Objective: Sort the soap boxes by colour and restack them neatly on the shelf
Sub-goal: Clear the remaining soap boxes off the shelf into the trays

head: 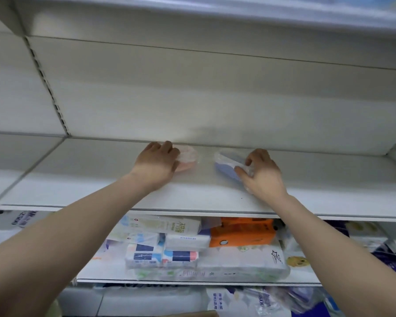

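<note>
Down at the bottom of your view, the lower shelf [192, 281] is crammed. Blue-and-white tissue packs [162, 255] are piled at the left, with an orange pack [242, 232] above and to the right of them. A big white wrapped pack [249, 257] lies under the orange one. Both your bare forearms come up and across in front of all that, reaching to the next level.

Up there is the white shelf [101, 179], and both of your hands are on it. Your left hand [157, 164] has its fingers curled over the left end of the pink soap box [188, 156], knuckles up, so it has a hold on it. The box lies flat in its clear wrap, far back near where the shelf meets the back panel. Your right hand [262, 173] is pinching the blue soap box [229, 163], thumb on the near side and fingers bent over the crinkled wrap at its right end. That box lies at an angle, its far end pointing towards the pink one. The two boxes are near each other but not touching, with a strip of bare shelf between them.

Behind them stands the pale back panel [192, 99], with a slotted upright [47, 85] running up its left side. At the very top is the underside of the upper shelf [215, 10].
</note>
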A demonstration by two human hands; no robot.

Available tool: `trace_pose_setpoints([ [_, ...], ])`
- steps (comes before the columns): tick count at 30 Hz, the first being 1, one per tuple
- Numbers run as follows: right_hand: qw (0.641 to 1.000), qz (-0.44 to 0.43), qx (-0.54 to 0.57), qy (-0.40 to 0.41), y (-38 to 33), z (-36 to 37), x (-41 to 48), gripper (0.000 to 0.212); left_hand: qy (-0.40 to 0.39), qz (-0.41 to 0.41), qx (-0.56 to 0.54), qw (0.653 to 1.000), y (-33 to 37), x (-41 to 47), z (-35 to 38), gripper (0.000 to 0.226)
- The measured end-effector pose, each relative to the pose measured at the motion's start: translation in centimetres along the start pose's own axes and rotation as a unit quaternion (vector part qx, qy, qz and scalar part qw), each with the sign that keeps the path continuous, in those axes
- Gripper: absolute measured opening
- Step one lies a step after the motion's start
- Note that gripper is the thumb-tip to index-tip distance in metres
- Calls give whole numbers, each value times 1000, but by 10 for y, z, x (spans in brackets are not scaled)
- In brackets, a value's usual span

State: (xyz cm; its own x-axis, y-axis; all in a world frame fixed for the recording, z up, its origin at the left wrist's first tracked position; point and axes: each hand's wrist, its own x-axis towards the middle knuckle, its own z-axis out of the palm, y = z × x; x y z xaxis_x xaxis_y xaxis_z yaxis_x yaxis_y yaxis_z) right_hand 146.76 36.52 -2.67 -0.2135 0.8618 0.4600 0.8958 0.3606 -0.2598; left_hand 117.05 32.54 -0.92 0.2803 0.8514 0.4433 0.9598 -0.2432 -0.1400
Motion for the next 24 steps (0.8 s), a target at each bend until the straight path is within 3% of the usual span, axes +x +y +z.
trace_pose_setpoints([
  [2, 999, 10, 29, -18, -13, -4, -3, 39, -1, -3, -9, 1000, 0, -9, -11, 42],
  [5, 998, -23, -29, -44, -25, -8, -6, 50, -45, 7, -35, 998, -3, -18, -22, 46],
  [9, 997, -11, -46, -55, -35, -10, -5, 49, -160, 32, -35, 986, -8, -30, -24, 46],
  [12, 992, 26, -56, -108, -40, -12, 0, 49, -220, -4, -31, 975, -7, -38, -28, 49],
  [14, 983, 66, -62, -162, -43, -16, 2, 73, -195, -14, -23, 980, -6, -44, -31, 50],
  [16, 974, 78, -86, -194, -46, -18, -2, 81, -165, -23, -19, 986, -6, -53, -33, 48],
  [21, 978, 113, 21, -174, -67, -24, -22, 69, -148, -56, -35, 987, -7, -80, -37, 51],
  [24, 979, 122, 17, -165, -96, -36, -30, 71, -130, -73, -61, 987, -13, -101, -46, 59],
])
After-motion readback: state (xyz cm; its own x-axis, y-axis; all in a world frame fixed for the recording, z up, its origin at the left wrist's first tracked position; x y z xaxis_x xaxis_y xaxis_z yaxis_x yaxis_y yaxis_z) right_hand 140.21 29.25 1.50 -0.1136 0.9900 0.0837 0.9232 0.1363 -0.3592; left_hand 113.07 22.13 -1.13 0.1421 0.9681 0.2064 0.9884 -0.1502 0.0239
